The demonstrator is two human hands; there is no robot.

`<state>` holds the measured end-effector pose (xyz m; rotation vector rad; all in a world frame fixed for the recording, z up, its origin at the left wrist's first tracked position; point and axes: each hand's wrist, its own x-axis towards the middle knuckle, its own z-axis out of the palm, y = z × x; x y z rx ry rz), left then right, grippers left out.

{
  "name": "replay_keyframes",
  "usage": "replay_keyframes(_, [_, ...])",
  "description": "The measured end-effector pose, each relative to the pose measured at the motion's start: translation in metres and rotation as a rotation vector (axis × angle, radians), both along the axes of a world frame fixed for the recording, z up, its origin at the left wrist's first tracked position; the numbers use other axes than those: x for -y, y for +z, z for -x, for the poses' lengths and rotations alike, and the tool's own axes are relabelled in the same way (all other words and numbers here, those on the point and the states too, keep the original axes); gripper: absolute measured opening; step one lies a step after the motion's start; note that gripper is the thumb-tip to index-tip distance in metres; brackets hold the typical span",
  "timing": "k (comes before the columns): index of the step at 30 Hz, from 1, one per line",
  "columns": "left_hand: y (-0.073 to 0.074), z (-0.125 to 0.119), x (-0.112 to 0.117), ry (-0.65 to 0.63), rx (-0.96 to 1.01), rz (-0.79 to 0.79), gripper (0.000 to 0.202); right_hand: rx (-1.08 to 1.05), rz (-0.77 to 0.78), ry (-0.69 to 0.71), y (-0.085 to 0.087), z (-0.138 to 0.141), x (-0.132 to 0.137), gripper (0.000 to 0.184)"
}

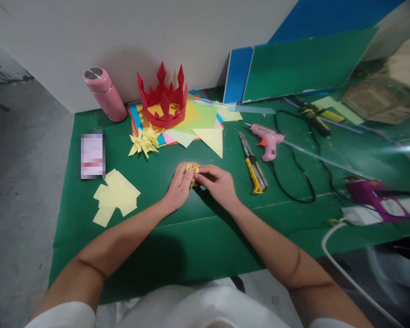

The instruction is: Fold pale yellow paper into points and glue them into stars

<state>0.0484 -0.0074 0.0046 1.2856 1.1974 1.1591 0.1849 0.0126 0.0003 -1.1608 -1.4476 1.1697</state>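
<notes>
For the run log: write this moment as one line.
left hand: pinching small yellow folded paper | right hand: pinching same paper | nearby: yellow paper squares, utility knife | surface: green table

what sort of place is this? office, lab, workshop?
Probably a paper-craft workbench: coloured paper sheets with a red paper crown on them, a pink glue gun and a utility knife on the green table. The left hand and right hand pinch a small yellow folded piece.

The left forearm (123, 237) and right forearm (269, 246) angle inward — the left hand (179, 187) and right hand (217, 183) meet fingertip to fingertip, fingers curled in a pinch, backs turned upward.
</notes>
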Motion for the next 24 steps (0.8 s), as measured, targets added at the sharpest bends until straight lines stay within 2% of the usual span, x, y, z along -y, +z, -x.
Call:
replay_keyframes(4, [0.0,-0.001,-0.001,0.001,0.045,0.014,0.029,0.019,0.003,0.002,0.0,0.001,0.001,0.012])
replay_keyframes(9, [-0.005,-0.001,-0.002,0.044,-0.025,-0.042,0.026,-0.011,0.062,0.007,0.005,0.001,0.004,0.019])
replay_keyframes(16, [-0.013,0.001,-0.005,0.127,-0.145,-0.155,0.019,0.153,-0.115,0.003,0.01,-0.002,0.003,0.014])
replay_keyframes(20, [-0.012,0.003,-0.007,0.118,-0.133,-0.15,0.015,0.161,-0.108,-0.013,0.008,-0.003,0.002,0.014])
replay_keyframes(24, [-0.01,0.005,-0.009,0.067,-0.035,-0.114,0.016,0.136,-0.067,-0.035,0.007,-0.002,0.002,0.013])
